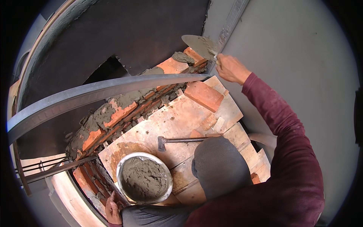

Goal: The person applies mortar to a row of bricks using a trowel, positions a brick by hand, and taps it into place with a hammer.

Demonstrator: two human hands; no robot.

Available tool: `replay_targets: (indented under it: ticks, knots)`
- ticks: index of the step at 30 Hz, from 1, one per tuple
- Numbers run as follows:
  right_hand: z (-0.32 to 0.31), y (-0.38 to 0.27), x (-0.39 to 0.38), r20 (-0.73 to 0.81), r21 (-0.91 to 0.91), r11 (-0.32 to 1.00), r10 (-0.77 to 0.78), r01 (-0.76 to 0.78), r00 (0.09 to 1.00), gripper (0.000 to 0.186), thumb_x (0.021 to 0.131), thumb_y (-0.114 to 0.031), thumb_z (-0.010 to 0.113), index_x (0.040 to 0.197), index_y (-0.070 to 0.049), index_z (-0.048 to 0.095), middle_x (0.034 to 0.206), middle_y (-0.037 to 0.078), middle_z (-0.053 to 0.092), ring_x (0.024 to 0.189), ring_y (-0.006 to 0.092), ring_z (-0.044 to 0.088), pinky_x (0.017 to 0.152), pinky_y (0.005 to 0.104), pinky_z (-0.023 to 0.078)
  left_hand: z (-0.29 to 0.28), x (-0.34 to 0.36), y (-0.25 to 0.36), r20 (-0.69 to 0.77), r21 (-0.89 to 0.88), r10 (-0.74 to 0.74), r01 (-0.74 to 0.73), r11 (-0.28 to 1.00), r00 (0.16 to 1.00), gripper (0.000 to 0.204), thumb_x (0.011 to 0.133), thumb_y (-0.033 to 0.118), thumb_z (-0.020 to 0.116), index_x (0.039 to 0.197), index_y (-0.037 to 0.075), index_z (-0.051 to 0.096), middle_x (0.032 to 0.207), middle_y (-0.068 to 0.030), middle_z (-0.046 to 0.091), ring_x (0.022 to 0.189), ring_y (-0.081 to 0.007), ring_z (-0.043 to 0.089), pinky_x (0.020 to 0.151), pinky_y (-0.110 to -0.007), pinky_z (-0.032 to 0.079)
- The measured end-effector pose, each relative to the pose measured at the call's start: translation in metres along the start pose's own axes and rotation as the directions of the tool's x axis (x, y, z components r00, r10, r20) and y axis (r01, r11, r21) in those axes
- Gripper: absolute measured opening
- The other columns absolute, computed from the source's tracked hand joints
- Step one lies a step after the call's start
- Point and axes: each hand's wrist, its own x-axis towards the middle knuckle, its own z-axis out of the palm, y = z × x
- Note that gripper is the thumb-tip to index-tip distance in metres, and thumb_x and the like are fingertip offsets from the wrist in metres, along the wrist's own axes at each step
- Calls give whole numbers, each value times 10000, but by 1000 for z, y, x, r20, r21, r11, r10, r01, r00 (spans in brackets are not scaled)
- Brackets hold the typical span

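My right hand [230, 68] grips the handle of a mortar-smeared trowel [198, 44], held over the upper end of a low brick wall [119, 109] covered with patches of wet grey mortar. At the bottom left, my left hand [113, 208] has its fingers curled beside a second brick course [85, 178] and my grey-clad leg; what it holds, if anything, is hidden. A white bucket [143, 178] of mortar stands on wooden boards [147, 134]. A loose brick [204, 94] lies on the boards, and a hatchet [162, 143] lies below it, partly behind my knee.
A long metal profile [75, 94] crosses over the brick wall, and another [230, 26] runs up beside the grey wall [298, 56] on the right. A dark panel [124, 26] with a square hole is behind the bricks. Rebar [38, 164] sticks out at the left.
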Motion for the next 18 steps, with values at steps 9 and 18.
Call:
replay_targets:
  ticks: [9,18]
  knots:
    - [45,50,52,354,59,995,57,-83,933,379,985,-330,411,996,21,554,729,211,604,655,362,623,623,458,507,-1,36,-20,188,20,-3,-1,1000,982,640,986,469,446,1348,-59,458,1143,-152,617,1046,-217,593,893,-318,464]
    - [48,24,54,639,453,760,87,-466,764,373,958,-284,396,1051,40,555,815,235,646,574,349,634,578,454,528,-7,29,-30,209,-114,-40,65,991,977,715,961,540,437,1369,-48,436,1153,-130,606,1027,-216,593,834,-340,493]
